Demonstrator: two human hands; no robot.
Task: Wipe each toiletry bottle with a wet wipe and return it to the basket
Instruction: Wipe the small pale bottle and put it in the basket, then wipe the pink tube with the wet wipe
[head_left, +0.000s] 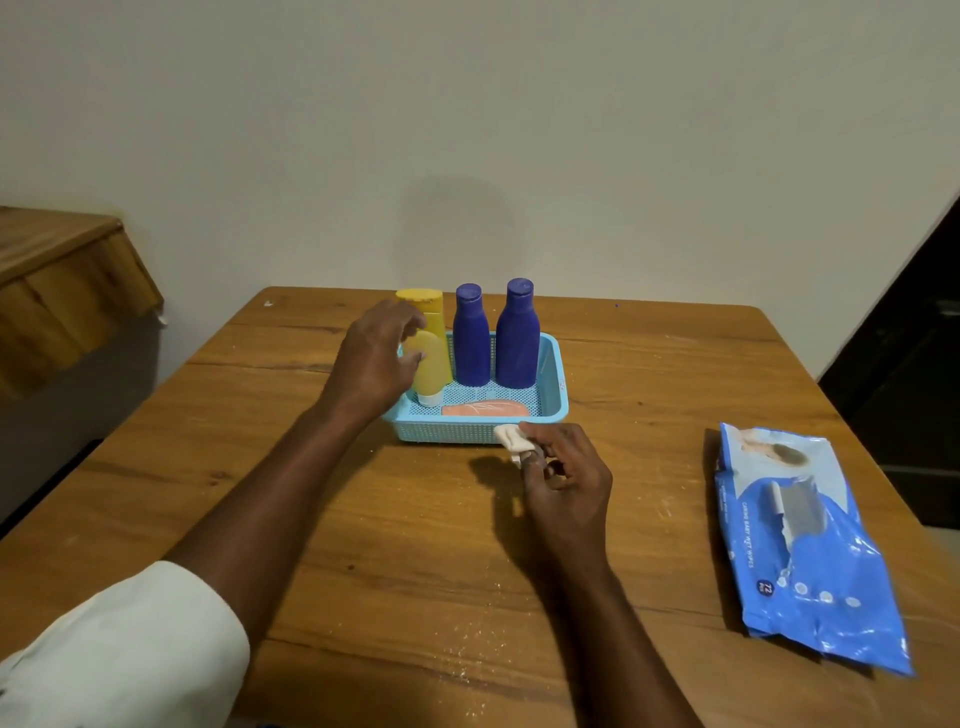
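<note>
Plain off-white wall (467, 104); wooden table (415, 571); wooden furniture (62, 270) at left; dark doorway (914, 374) at right

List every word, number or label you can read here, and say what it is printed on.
"CARING BABY WET WIPES": on the blue wipes pack.
"72": in a dark circle near the pack's lower edge; the word beneath it is too small to read.
Other small print on the pack: blurred.
The bottles and basket: no readable text.
</note>
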